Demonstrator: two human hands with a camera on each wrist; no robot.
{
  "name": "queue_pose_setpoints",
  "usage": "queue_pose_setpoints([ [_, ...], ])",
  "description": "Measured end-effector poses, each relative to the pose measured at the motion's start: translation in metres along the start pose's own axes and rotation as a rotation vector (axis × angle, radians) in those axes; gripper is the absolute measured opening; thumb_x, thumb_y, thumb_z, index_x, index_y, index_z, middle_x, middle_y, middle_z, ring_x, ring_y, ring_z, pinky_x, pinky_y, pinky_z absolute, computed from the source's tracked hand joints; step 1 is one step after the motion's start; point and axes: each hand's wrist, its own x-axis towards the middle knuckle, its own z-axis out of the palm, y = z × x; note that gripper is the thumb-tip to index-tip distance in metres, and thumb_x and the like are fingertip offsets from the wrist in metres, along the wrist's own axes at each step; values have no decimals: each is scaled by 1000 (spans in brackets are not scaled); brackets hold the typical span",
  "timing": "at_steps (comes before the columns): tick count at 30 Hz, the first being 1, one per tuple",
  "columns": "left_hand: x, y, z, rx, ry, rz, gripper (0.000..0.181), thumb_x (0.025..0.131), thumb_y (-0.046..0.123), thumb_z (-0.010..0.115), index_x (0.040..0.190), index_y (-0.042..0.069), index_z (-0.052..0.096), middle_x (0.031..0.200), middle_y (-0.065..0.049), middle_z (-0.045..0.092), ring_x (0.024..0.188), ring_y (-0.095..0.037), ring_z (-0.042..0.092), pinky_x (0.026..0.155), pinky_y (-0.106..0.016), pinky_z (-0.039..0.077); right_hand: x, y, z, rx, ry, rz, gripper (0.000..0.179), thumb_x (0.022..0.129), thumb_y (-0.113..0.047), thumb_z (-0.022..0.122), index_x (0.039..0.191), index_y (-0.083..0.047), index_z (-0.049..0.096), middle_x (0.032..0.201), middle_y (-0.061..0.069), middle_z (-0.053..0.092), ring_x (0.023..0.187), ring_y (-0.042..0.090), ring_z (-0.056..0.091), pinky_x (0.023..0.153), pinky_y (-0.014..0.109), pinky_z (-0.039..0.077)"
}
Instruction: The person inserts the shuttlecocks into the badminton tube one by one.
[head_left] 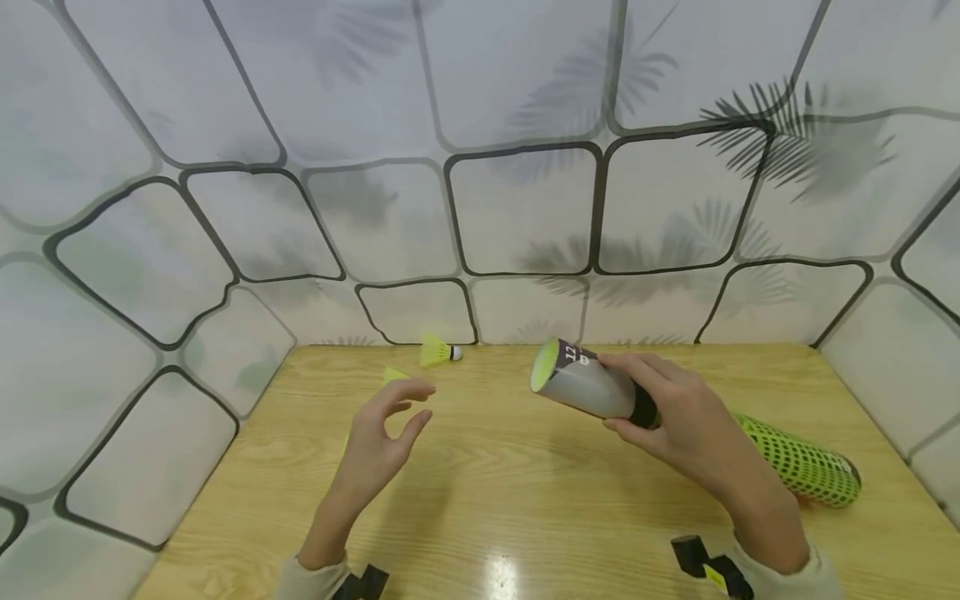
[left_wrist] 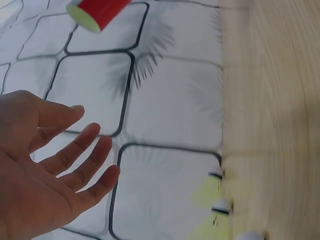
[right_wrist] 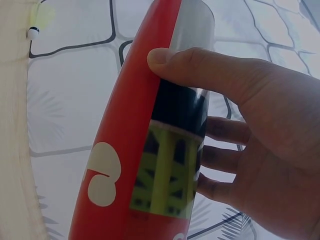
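Observation:
My right hand (head_left: 686,417) grips a shuttlecock tube (head_left: 585,379) above the table, its end tilted toward the left. The right wrist view shows a red side of the tube with pale markings, and a clear window (right_wrist: 162,175) with yellow-green shapes behind it. My left hand (head_left: 378,437) hovers left of the tube, palm inward, thumb and fingers loosely curved around nothing. Past it lies a yellow shuttlecock (head_left: 435,352) with a white tip, near the back wall. Another yellow shuttlecock (head_left: 393,375) is partly covered by the left fingers; three white tips show in the left wrist view.
A bright green cylinder with a dark grid pattern (head_left: 813,467) lies at the right of the wooden table (head_left: 495,483), partly behind my right forearm. Patterned light walls (head_left: 525,208) enclose the table at the back and both sides.

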Motion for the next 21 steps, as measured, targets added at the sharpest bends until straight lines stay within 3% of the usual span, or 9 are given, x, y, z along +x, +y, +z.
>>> queue_pose_setpoints([
  [6, -21, -14, -22, 194, 6, -25, 38, 84, -10, 79, 118, 2, 68, 116, -8, 70, 104, -30, 67, 87, -55, 57, -2, 0, -1, 1, -3, 8, 74, 72, -13, 95, 137, -14, 60, 124, 11, 67, 103, 34, 68, 75, 51, 59],
  [10, -32, -23, -34, 322, -15, -75, 40, 83, -8, 81, 119, 1, 67, 116, -12, 68, 104, -34, 66, 86, -54, 57, -2, 0, -2, -2, -1, 11, 74, 72, -13, 95, 138, -13, 60, 124, 12, 67, 104, 34, 68, 77, 52, 59],
  [14, -39, -30, -48, 425, -64, -174, 42, 86, -2, 81, 124, 2, 65, 119, -18, 64, 108, -40, 63, 87, -55, 56, -2, 1, -2, 2, 1, 13, 75, 73, -13, 94, 139, -13, 59, 125, 11, 66, 105, 34, 68, 76, 52, 59],
  [21, -50, -35, -62, 433, -230, -379, 49, 89, 2, 79, 134, 1, 61, 118, -24, 62, 100, -39, 64, 77, -50, 58, -3, 3, -4, 0, 4, 23, 78, 73, -12, 94, 141, -14, 58, 128, 12, 66, 108, 36, 68, 76, 54, 59],
])
